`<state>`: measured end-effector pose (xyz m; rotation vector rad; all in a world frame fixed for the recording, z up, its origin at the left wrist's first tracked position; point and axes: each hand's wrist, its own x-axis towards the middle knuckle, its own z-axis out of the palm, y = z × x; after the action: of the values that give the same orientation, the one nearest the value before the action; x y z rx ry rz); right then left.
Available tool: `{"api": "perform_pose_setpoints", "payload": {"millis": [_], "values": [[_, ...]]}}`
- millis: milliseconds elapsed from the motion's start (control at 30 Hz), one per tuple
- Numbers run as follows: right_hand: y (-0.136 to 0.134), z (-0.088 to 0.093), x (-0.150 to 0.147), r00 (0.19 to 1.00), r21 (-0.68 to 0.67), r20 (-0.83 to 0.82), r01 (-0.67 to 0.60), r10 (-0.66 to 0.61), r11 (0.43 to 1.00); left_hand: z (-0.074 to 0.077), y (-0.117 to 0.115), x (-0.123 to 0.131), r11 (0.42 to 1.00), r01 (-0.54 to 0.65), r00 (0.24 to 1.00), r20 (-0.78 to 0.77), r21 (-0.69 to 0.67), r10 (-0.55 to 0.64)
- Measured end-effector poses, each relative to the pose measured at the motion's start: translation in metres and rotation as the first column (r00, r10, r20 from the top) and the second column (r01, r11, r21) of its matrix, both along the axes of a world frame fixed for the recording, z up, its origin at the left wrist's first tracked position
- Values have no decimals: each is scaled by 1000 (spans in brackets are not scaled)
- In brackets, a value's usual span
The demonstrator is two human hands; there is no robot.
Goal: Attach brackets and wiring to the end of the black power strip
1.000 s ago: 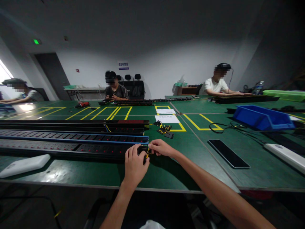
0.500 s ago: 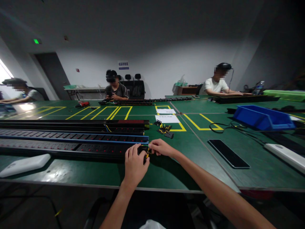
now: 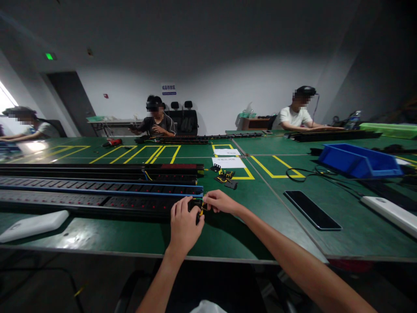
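Note:
In front of me a long black power strip (image 3: 137, 204) with rows of sockets lies across the green table. My left hand (image 3: 185, 221) is closed around its right end, thumb against a small black end piece (image 3: 197, 213). At that same end, my right hand (image 3: 220, 202) pinches near thin yellow-green wires (image 3: 203, 201); exactly what sits between its fingertips is too small to tell. Right behind lies a blue-edged power strip (image 3: 156, 188), with more dark strips (image 3: 97, 169) beyond it. Several black brackets (image 3: 226, 177) with yellow bits rest just past my right hand.
A white power bank (image 3: 35, 225) lies at left. On the right are a dark phone (image 3: 311, 211), a white device (image 3: 391, 213) with a black cable and a blue bin (image 3: 360, 161). Paper sheets (image 3: 229, 162) lie beyond the brackets. Three people sit across the table.
My hands stay almost in place at the strip's end. Across the table, the person in the dark shirt has moved their hands apart, one reaching out to the left.

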<state>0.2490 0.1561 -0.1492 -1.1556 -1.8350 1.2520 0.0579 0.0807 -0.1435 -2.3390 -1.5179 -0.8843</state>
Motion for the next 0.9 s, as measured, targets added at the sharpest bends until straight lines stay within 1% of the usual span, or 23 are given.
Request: {"api": "perform_pose_setpoints", "payload": {"millis": [400,667,900], "values": [[-1,2,0,1000,1,3,-3,3,1000,1,0,0,1000,-4,1000,-8,-6,3],[-2,3,-1,1000,-3,7,-4,4,1000,-2,1,0,1000,-8,1000,-5,2,8],[-1,1,0,1000,0,4,-2,2,1000,-2,0,0,1000,-7,1000,-5,-7,7]]}}
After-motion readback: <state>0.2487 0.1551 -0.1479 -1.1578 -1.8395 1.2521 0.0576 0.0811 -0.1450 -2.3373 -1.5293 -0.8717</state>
